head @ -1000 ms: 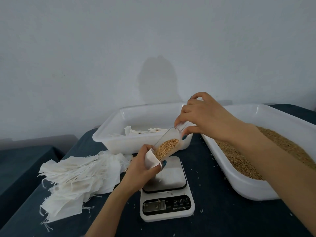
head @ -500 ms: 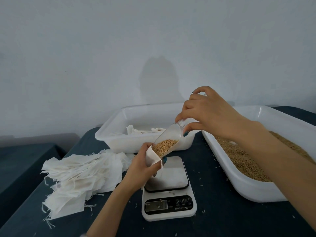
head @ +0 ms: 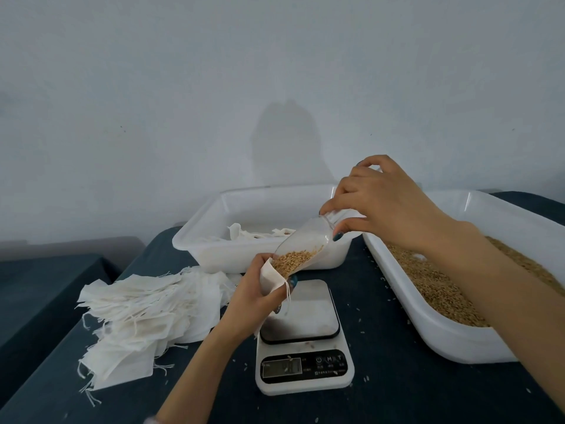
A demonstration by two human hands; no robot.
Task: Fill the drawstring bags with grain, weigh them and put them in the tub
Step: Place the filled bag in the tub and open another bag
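Observation:
My left hand (head: pixel 256 296) holds a small white drawstring bag (head: pixel 271 279) open above the left edge of the scale (head: pixel 303 338). My right hand (head: pixel 379 203) grips the handle of a clear plastic scoop (head: pixel 305 243), tilted steeply down. Its mouth sits inside the bag's opening, and golden grain (head: pixel 292 259) lies at the lower end of the scoop. The bag's string hangs over the scale platform. A white tub (head: pixel 452 335) full of grain stands on the right. Behind the scale, a second white tub (head: pixel 214 249) holds a few bags.
A heap of empty white drawstring bags (head: pixel 137 319) lies on the dark cloth to the left of the scale. Loose grains are scattered on the cloth around the scale. A lower dark surface (head: pixel 36 295) sits at the far left, and a plain wall is behind.
My right hand has lifted the scoop's handle higher, tilting it more steeply. Grain has slid down toward the bag. My left hand has stayed in place.

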